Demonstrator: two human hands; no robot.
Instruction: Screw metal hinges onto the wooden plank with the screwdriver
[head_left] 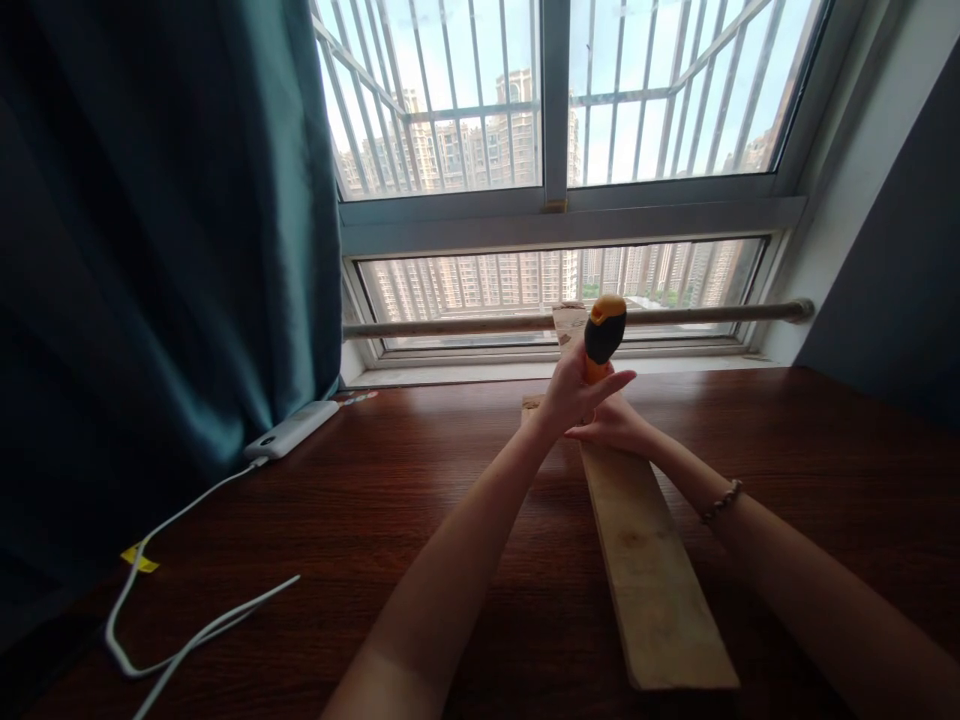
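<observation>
A tool with a yellow-and-black handle (606,330) stands nearly upright, its handle end up. My left hand (568,392) is closed around its lower part, thumb stretched to the right. The tool's working end is hidden, so its exact kind does not show. Right beside it, my right hand (619,422) rests over the long wooden board (652,550), thumb pointing left and other fingers mostly behind my left hand. What those fingers grip cannot be seen. Pale wood also shows beyond the hands as a rough board end (568,316) and a short end (532,402) on the left.
The brown wooden tabletop (420,470) reaches the window sill. A horizontal rail (465,327) crosses the barred window. At left, a white power strip (292,430) lies beside a dark teal curtain (247,250), with a white cable (199,495) and a yellow tag (140,557).
</observation>
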